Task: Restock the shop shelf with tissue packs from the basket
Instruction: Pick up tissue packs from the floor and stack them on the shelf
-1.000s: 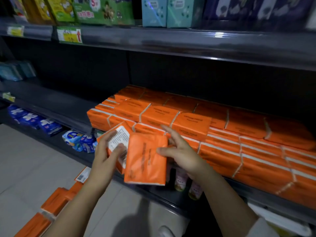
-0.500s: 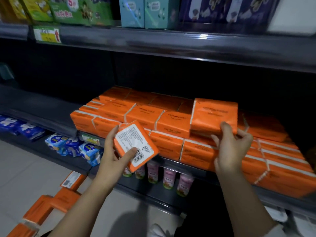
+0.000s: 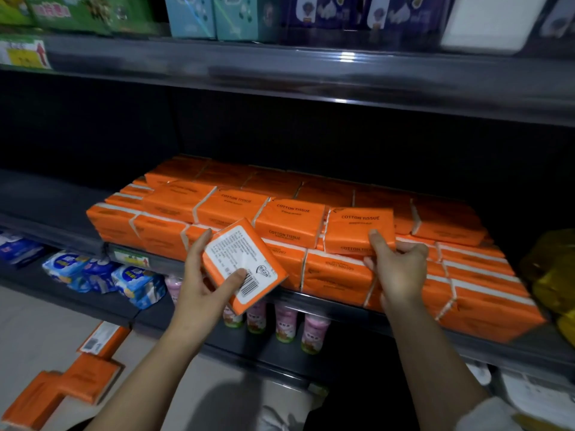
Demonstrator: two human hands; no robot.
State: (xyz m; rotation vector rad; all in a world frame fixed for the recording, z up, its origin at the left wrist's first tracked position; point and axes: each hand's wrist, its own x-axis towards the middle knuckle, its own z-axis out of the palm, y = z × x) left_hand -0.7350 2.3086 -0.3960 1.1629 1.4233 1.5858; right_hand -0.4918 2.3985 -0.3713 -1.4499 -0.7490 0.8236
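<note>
I see the left hand (image 3: 202, 284) gripping a labelled tissue pack (image 3: 242, 265), barcode side up, just in front of the shelf (image 3: 326, 303) edge. The right hand (image 3: 398, 269) pinches a second tissue pack (image 3: 357, 228), thumb on top, resting on the orange stack (image 3: 230, 209) on that shelf.

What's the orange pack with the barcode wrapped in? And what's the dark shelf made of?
The pack with the barcode, held by the left hand, looks wrapped in thin, soft plastic film: it is slightly shiny, with rounded, squashy corners. The shelf looks like dark painted metal, smooth with a thin straight front edge, though I can't be sure from looks alone.
</note>
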